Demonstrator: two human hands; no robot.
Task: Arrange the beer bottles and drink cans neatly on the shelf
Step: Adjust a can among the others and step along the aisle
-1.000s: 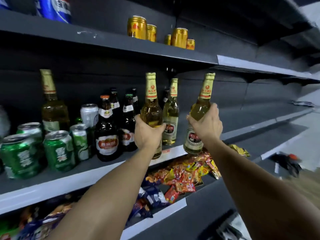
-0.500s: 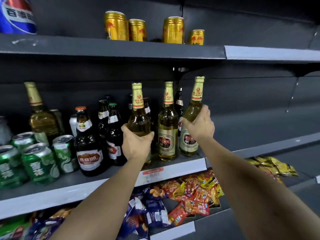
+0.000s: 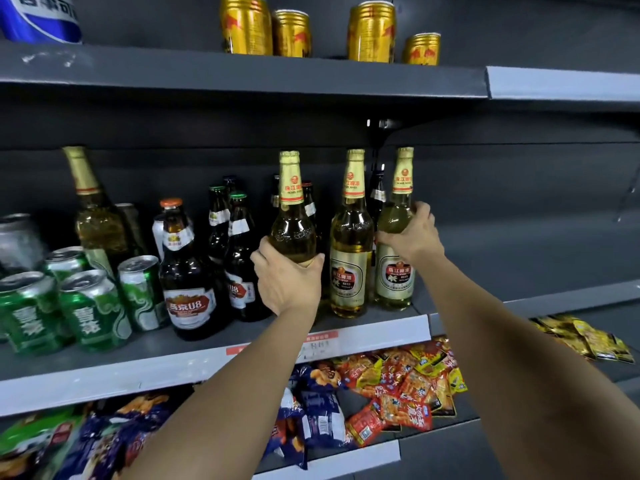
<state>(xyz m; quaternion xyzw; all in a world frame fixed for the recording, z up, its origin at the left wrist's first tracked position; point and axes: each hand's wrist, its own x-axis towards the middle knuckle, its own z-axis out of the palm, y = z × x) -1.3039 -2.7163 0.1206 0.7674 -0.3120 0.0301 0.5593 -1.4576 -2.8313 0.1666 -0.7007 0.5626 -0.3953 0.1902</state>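
My left hand [image 3: 287, 275] grips one bottle [image 3: 292, 223]; my right hand [image 3: 412, 233] grips another [image 3: 398, 271], apparently standing on the shelf [image 3: 207, 344].

Glossy glass beer bottles [image 3: 351, 237], shiny metal cans [image 3: 91, 306], matt grey shelf [image 3: 242, 77]

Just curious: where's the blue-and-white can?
In the head view, the blue-and-white can stands at the far left of the top shelf, well left of the gold cans.

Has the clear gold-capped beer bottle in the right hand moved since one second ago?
Yes. The clear gold-capped beer bottle went down onto the grey middle shelf, beside the standing gold-label bottle; the right hand grips it.
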